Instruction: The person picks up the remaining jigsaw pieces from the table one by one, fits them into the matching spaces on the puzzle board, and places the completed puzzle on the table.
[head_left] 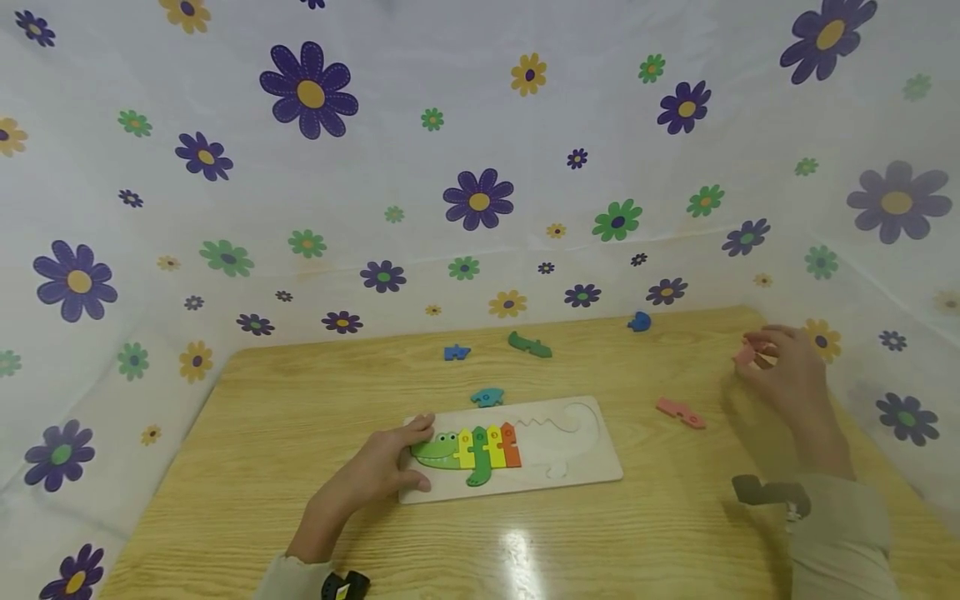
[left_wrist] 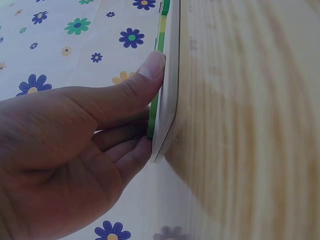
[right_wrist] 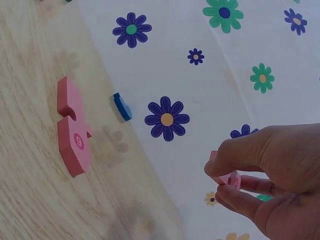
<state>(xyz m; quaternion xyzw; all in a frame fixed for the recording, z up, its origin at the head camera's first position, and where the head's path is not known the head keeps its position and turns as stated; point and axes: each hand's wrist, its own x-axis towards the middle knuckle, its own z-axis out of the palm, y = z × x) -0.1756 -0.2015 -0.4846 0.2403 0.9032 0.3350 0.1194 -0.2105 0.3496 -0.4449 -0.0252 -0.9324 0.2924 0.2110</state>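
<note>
My right hand (head_left: 791,371) pinches a small pink puzzle piece (right_wrist: 227,176) between thumb and fingers, over the table's right side. A longer pink piece marked 9 (right_wrist: 76,132) lies flat nearby (head_left: 681,413). My left hand (head_left: 382,465) rests on the left end of a pale wooden puzzle board (head_left: 570,462); the left wrist view shows its thumb on the board's upper face and its fingers at the edge. Set in the board are a green crocodile head (head_left: 437,454), yellow and green body pieces, a green leg (head_left: 478,477) and an orange piece (head_left: 511,445).
Behind the board lie a light blue piece (head_left: 488,397), a blue piece (head_left: 456,353) and a dark green piece (head_left: 529,344). Another blue piece (head_left: 640,322) is near the back edge of the wooden table (head_left: 300,400). A flowered white cloth (head_left: 420,208) encloses the back and sides.
</note>
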